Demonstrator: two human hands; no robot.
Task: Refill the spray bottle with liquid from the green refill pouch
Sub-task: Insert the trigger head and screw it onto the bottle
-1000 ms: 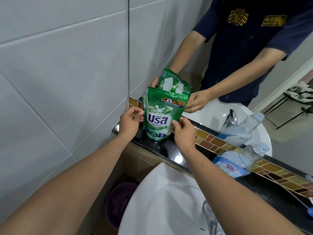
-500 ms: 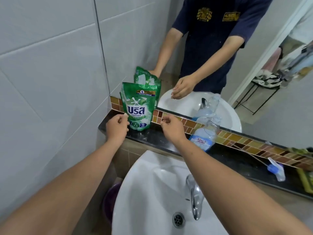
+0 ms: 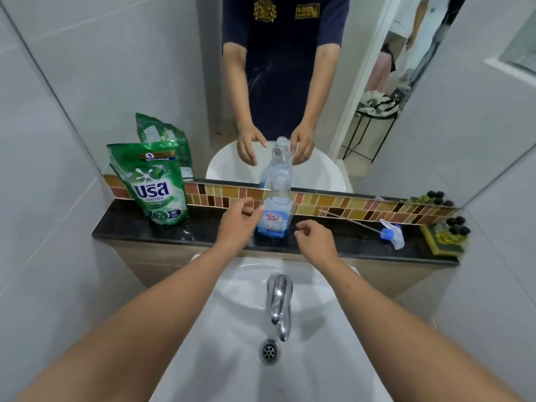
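The green refill pouch [image 3: 155, 184] stands upright at the left of the black stone ledge [image 3: 203, 230], untouched. The clear spray bottle [image 3: 277, 207] stands uncapped at the ledge's middle with a little blue liquid at its bottom. My left hand [image 3: 237, 224] hovers just left of the bottle, fingers apart, thumb tip close to its label. My right hand [image 3: 314, 237] hangs just right of the bottle, fingers loosely curled, holding nothing. The bottle's blue-and-white spray head [image 3: 391, 233] with its long dip tube lies on the ledge to the right.
A mirror above the ledge reflects my hands, the pouch and the bottle. Below the ledge is a white sink [image 3: 232, 329] with a chrome tap [image 3: 280, 303] and drain [image 3: 269, 351]. Small dark-capped bottles on a tray [image 3: 445, 233] stand at the ledge's right end.
Both hands have left the green pouch, which stays standing at the left, and moved right to either side of the spray bottle. My view has swung right and down over the sink.
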